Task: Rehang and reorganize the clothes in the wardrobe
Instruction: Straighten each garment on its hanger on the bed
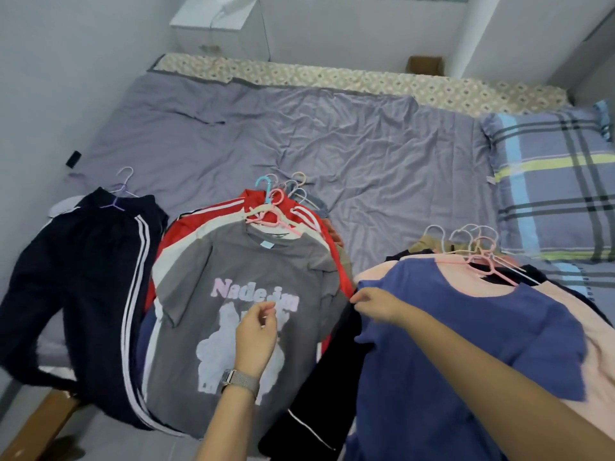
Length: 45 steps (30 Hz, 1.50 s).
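Head view: blue top (459, 344) lies uppermost on the right-hand pile on the bed (332, 134), long axis from its pink hanger (492, 267) toward the viewer. Right hand (372, 306) pinches its left sleeve edge. Left hand (256, 334) hovers over the grey T-shirt (233, 294), fingers loosely curled, holding nothing. Right hand is nearer.

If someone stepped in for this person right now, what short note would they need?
Left hand: hovering over the grey printed T-shirt, fingers loosely curled, holding nothing.
Right hand: pinching the sleeve edge of the blue top.
Clothes lie on the bed in three lots, all on hangers: dark striped trousers at the left, the grey T-shirt's stack in the middle, the blue top's stack at the right.
Done: clothes grouped on the bed.
Left: carry every lot to the wardrobe, which is out of view, and hang it.
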Motion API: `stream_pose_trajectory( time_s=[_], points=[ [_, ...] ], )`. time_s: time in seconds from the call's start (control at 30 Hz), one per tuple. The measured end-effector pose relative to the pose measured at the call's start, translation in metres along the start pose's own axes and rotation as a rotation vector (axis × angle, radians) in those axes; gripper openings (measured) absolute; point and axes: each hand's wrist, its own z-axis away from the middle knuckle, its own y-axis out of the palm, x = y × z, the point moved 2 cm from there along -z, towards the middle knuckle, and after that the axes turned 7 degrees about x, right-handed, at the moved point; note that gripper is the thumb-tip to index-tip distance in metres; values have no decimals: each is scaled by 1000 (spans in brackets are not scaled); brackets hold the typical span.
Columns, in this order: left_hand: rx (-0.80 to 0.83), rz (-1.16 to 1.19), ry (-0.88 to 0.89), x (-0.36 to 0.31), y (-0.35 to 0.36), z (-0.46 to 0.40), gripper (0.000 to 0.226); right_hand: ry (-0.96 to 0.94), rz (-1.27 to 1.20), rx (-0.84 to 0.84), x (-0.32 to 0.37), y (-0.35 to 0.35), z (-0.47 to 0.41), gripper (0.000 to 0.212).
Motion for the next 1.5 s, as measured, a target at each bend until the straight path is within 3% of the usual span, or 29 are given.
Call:
stream_pose_trajectory(
  time_s=[0.13, 0.27, 0.4, 0.5, 0.6, 0.7, 0.77, 0.87, 0.97, 1.07, 1.17, 1.27, 1.37, 1.5],
  points=[
    [127, 72, -85, 39, -46, -56, 19, 104, 78, -37, 23, 17, -61, 33],
    [176, 3, -86, 67, -77, -108, 26, 149, 98, -55, 42, 29, -123, 39],
    [193, -39, -82, 92, -93, -161, 17, 71, 125, -281, 73, 18, -181, 58],
    [192, -3, -68, 104, -98, -187, 15, 164, -39, -399, 91, -3, -221, 71],
    [195, 52, -68, 116, -100, -200, 15, 343, -195, -337, 91, -11, -255, 80],
    [198, 61, -67, 123, -96, -204, 20, 440, 66, -227, 83, -1, -266, 84],
    [204, 36, -75, 127, -88, -205, 22, 447, 229, -220, 75, 5, -265, 74],
    [213, 43, -92, 131, -79, -200, 16, 397, 205, -176, 72, 17, -262, 53],
    [204, 12, -73, 126, -72, -194, 15, 218, 28, -387, 86, 26, -252, 33],
    [137, -27, -22, 114, -75, -191, 18, 4, -98, -628, 121, 37, -224, 36],
    [-83, -44, 130, 87, -96, -186, 25, -128, -145, -603, 142, 48, -185, 39],
    [-277, -298, 338, 58, -127, -188, 36, -182, -228, -553, 128, 46, -145, 50],
    [-176, -637, 439, 42, -148, -193, 42, -248, -345, -506, 108, 39, -101, 55],
    [-54, -658, 445, 16, -143, -172, 30, -247, -377, -488, 87, 29, -50, 42]
  ],
)
